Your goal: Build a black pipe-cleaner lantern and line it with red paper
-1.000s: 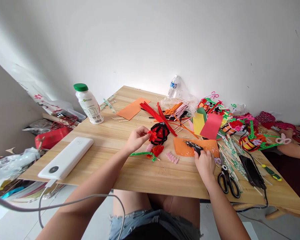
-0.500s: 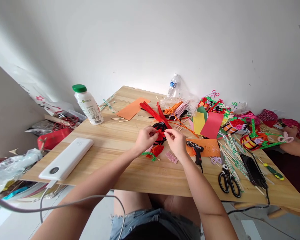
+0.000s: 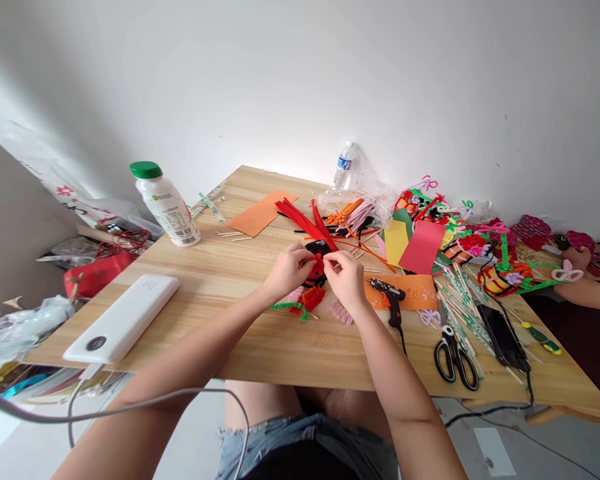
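Between my two hands, at the middle of the table, is a small red chenille-stem piece (image 3: 319, 267). My left hand (image 3: 291, 272) pinches its left side, thumb against fingers. On the other side my right hand (image 3: 346, 275) is closed in a pinch at the red piece's right edge. Behind the fingertips shows a black chenille piece (image 3: 316, 248), partly covered. Just below my hands lie a red fuzzy chenille piece (image 3: 313, 297) with a green stem (image 3: 285, 306) and a pink coiled stem (image 3: 341, 312). A bundle of red chenille stems (image 3: 300, 219) lies beyond.
A glue gun (image 3: 394, 303) rests on orange paper (image 3: 423, 290). Scissors (image 3: 455, 363), thin sticks (image 3: 455, 303) and a black phone (image 3: 503, 333) lie right. A power bank (image 3: 123, 317) and white bottle (image 3: 167, 207) stand left. Another person's arm (image 3: 587, 293) reaches in at far right.
The camera view has shifted slightly, moving the table's things a little left in the picture. Both hands stay pinched at the red piece, the right one slightly closer to the left.
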Demonstrator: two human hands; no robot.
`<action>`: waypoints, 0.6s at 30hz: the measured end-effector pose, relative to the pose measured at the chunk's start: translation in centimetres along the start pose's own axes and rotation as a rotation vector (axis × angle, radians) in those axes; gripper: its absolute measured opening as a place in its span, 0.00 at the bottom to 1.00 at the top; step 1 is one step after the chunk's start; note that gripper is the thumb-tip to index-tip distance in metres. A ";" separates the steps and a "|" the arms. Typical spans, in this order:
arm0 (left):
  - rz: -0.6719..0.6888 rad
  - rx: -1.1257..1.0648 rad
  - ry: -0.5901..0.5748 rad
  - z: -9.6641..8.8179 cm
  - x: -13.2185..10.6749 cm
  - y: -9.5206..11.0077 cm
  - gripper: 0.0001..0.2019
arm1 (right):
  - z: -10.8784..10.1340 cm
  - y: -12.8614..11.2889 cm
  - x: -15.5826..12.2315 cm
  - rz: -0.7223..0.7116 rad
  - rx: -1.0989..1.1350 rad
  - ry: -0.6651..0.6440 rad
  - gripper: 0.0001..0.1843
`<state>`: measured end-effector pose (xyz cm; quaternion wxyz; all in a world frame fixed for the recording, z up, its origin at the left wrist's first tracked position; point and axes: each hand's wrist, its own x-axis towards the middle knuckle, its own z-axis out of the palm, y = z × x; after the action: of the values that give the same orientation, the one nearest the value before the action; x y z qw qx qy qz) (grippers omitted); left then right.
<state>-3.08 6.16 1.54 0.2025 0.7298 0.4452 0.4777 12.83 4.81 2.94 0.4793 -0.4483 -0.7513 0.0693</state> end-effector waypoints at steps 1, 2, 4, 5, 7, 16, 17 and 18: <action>0.027 0.011 0.010 0.1 0.0 -0.2 0.05 | 0.1 0.1 0.0 -0.003 -0.009 0.003 0.07; 0.058 0.022 0.025 0.1 0.0 -0.4 0.05 | 0.1 0.2 0.1 -0.006 -0.015 0.006 0.07; 0.125 0.031 0.062 0.2 0.1 -0.7 0.04 | 0.2 0.4 0.2 -0.010 -0.025 0.007 0.07; 0.156 0.028 0.071 0.2 0.2 -0.8 0.05 | 0.3 0.4 0.2 -0.012 -0.031 0.007 0.07; 0.196 0.014 0.059 0.1 0.3 -1.0 0.06 | 0.3 0.5 0.3 -0.018 -0.038 0.006 0.07; 0.336 0.105 -0.083 -1.1 1.2 -1.4 0.09 | 0.6 0.6 0.7 -0.058 -0.091 0.009 0.08; 0.356 0.120 -0.095 -1.3 1.2 -1.5 0.10 | 0.6 0.7 0.7 -0.062 -0.106 0.008 0.08; 0.374 0.131 -0.104 -1.3 1.2 -1.5 0.11 | 0.6 0.7 0.7 -0.065 -0.120 0.007 0.08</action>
<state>-4.76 7.81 1.72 0.0852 0.8350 0.3211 0.4386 12.67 5.93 2.68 0.4563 -0.4518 -0.7666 0.0067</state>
